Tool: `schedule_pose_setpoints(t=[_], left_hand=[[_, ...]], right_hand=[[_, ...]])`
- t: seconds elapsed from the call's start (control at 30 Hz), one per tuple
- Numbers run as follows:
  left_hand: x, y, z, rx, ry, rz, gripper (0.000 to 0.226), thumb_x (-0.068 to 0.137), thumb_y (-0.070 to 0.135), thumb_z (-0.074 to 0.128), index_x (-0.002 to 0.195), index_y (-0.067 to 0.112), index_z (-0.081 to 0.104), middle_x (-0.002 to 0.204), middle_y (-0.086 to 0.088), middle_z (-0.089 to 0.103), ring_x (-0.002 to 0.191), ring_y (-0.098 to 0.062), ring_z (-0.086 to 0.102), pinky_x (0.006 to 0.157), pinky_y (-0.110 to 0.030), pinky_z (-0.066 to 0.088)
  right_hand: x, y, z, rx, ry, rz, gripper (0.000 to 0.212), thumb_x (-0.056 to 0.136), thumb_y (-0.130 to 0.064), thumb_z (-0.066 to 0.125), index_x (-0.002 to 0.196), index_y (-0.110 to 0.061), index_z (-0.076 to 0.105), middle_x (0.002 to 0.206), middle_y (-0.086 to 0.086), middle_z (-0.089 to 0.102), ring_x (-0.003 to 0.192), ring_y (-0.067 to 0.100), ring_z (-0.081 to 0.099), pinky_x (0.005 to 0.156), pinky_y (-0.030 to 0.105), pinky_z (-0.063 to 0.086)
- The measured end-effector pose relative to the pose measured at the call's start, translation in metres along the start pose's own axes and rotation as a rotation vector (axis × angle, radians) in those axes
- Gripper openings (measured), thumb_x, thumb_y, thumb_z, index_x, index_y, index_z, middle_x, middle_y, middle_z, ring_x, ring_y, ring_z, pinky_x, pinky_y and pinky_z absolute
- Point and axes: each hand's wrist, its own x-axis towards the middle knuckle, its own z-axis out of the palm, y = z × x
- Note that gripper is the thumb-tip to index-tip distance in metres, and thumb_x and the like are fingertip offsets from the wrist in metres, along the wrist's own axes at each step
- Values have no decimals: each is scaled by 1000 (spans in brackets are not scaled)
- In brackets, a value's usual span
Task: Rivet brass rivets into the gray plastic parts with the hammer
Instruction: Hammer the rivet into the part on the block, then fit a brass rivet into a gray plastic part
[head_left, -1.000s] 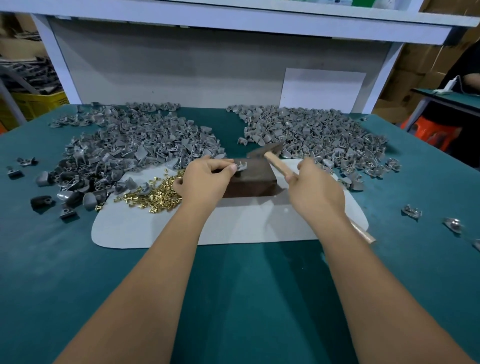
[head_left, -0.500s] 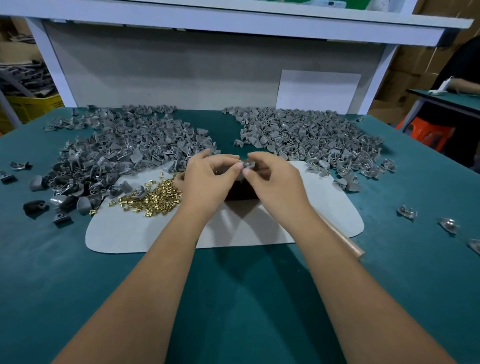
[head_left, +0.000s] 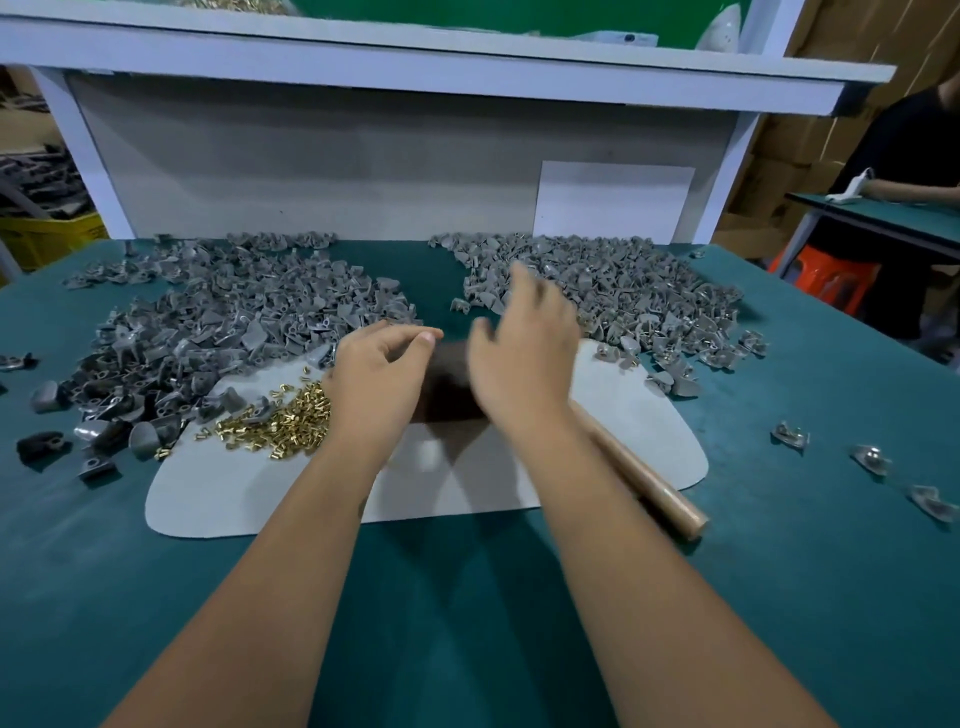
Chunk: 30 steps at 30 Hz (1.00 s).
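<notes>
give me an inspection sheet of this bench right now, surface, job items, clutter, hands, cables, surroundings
Surface: green table with a pale mat at its middle.
Job's things: left pile of gray parts; right pile of gray parts; brass rivets heaped on the mat; dark block between the hands; hammer handle lying on the mat, its head hidden.
Clutter: stray parts on the right side of the table.
Hands: left hand with fingers curled, any contents hidden; right hand blurred, fingers spread over the right pile.
Cables: nothing seen.
Surroundings: white shelf above; another person at a neighbouring table; yellow crate far left.
</notes>
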Motion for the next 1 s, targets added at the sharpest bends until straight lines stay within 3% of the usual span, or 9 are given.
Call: schedule_pose_setpoints(t=[0.13,0.27,0.47,0.57,0.63,0.73,0.8,0.9,1.0], left_hand=[[4,-2,-15,-156,40,-59,27,95,17,56,81,25,77,82,-4,75,80,-20,66,81,-40,53],[15,-3,-34,-180,214,-118,26,97,12,51,90,27,72,98,4,74,101,-13,67,98,-37,52],[36,4,-86,-243,256,-271,29,103,25,43,91,25,69,86,13,75,94,-9,68,87,-30,52],[53,5,-121,-182,241,-247,26,102,24,48,89,24,70,88,10,76,96,-13,67,84,-31,48],[61,-6,-137,8,189,-194,20,98,16,54,94,25,72,103,4,74,102,-19,64,93,-33,45],[65,-37,-151,707,8,-319,32,95,20,54,122,32,66,132,-3,62,116,-27,56,109,-44,36],[62,-53,-153,962,-38,-354,35,95,21,51,126,33,62,128,-4,63,118,-32,55,113,-55,28],[55,-65,-155,1016,133,-214,26,92,18,55,104,36,70,109,3,70,108,-28,59,107,-52,26],[55,-66,-160,941,164,-158,19,90,20,62,86,37,69,103,6,72,98,-23,62,97,-44,45]], right_hand=[[-33,-40,26,199,-23,-208,41,89,-16,50,130,-16,49,123,5,52,114,23,43,98,36,33],[-52,-40,32,294,-92,-325,39,84,-6,52,122,-11,56,114,8,58,105,25,48,89,39,41],[-59,-36,32,268,-178,-394,28,89,-9,52,114,-13,63,104,3,60,100,21,50,86,37,43],[-59,-40,33,226,-201,-464,30,88,-9,54,117,-13,62,103,5,62,98,23,52,85,38,44],[-60,-44,35,206,-216,-529,32,86,-8,55,117,-11,62,101,6,63,95,25,54,83,39,45],[-62,-48,38,147,-245,-604,32,85,-11,56,116,-12,63,101,6,64,95,27,55,83,39,46],[-63,-49,41,84,-293,-653,33,87,-19,55,119,-17,62,105,1,63,99,24,52,87,36,38],[-64,-46,45,-15,-386,-710,34,89,-32,51,121,-27,59,112,-10,60,106,16,42,89,29,22],[-65,-47,48,-78,-436,-733,25,91,-34,48,110,-32,64,107,-14,60,105,11,39,88,29,16]])
